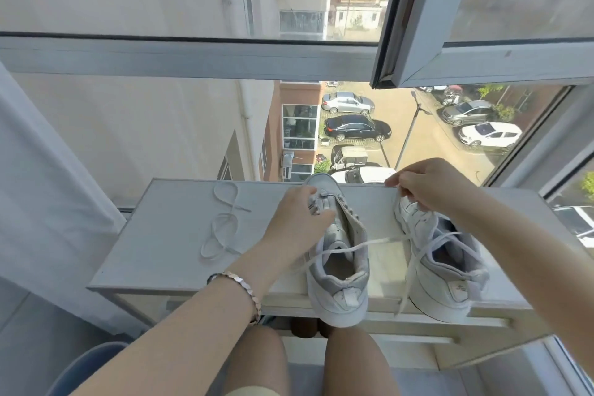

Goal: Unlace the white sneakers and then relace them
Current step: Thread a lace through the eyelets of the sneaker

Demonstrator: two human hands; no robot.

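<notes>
1. Two white sneakers stand on a table [160, 235] at lower centre of the frame: the mid sneaker [340, 292], and the right sneaker [450, 286] at lower right. A spare lace [221, 225] lies looped on the table to their left
2. Likely step: drawing a lace [369, 244] through the mid sneaker's front eyelets. Pull slowly and straight, keep the shoe pinned, and keep both ends even
3. The left hand [299, 222] grips the mid sneaker near its toe, fingers curled over the eyelet rows
4. The right hand [430, 186] is raised over the right sneaker, fingertips closed in a pinch on the lace, which trails across both shoes
</notes>
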